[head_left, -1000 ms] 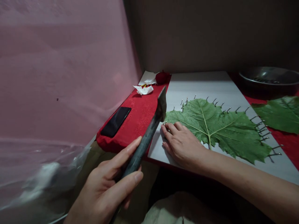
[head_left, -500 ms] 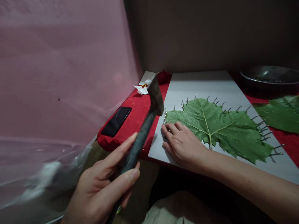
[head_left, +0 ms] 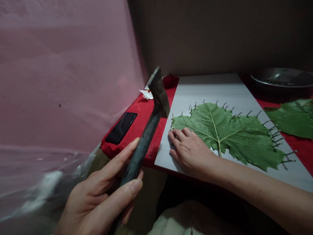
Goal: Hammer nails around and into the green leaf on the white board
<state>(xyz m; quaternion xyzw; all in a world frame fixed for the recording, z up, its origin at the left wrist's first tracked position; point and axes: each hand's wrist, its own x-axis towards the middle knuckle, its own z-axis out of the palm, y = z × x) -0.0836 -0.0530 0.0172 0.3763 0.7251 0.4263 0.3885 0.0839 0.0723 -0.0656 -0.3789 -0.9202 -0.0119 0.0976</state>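
A hammer (head_left: pixel 144 140) with a dark handle and metal head is gripped in my left hand (head_left: pixel 102 195), its head raised just left of the white board (head_left: pixel 207 85). On the board lies a large green leaf (head_left: pixel 234 133) with several nails (head_left: pixel 273 133) standing along its left, upper and right edges. My right hand (head_left: pixel 187 147) rests at the leaf's left edge, fingertips together beside the nails there. A nail seems to be between those fingers, mostly hidden by them.
A black phone (head_left: pixel 121 128) and crumpled tissue (head_left: pixel 147 94) lie on the red cloth (head_left: pixel 138 112) at left. A metal bowl (head_left: pixel 281 85) with small pieces inside stands at back right, near a second leaf (head_left: pixel 293 117). Pink sheeting (head_left: pixel 61 65) hangs at left.
The hammer and my left hand have moved a little to the left, with the head slightly higher and tilted back. My right hand stays at the leaf's edge.
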